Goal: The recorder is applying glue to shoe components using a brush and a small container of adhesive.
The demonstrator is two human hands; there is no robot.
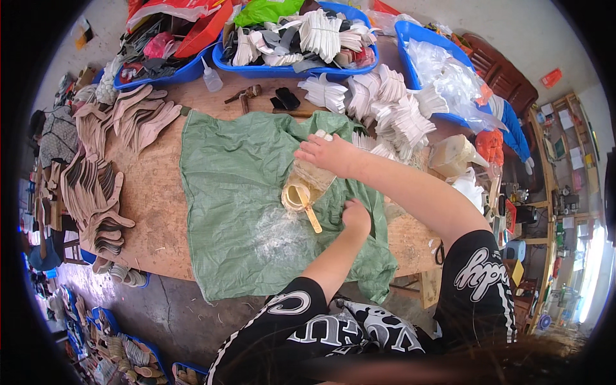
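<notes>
A green woven plastic sheet (221, 205) lies creased over the table, with a whitish smear in its middle. On it rests a cloudy, yellowish plastic jug (313, 176), its round mouth toward me. A flat yellow handle (312, 215) sticks out of that mouth; its other end is hidden inside. My right hand (326, 154) grips the far end of the jug, fingers stretched across it. Close to the jug's right side, my left hand (357, 217) is closed on a fold of the sheet, its fingers partly hidden.
Stacked pinkish shoe pieces (96, 192) line the left of the wooden table (157, 231). Bundled white pieces (401, 119) lie at back right. Blue bins (289, 72) stand along the back, near a squeeze bottle (212, 78) and a hammer (244, 94). A second cloudy jug (451, 156) sits right.
</notes>
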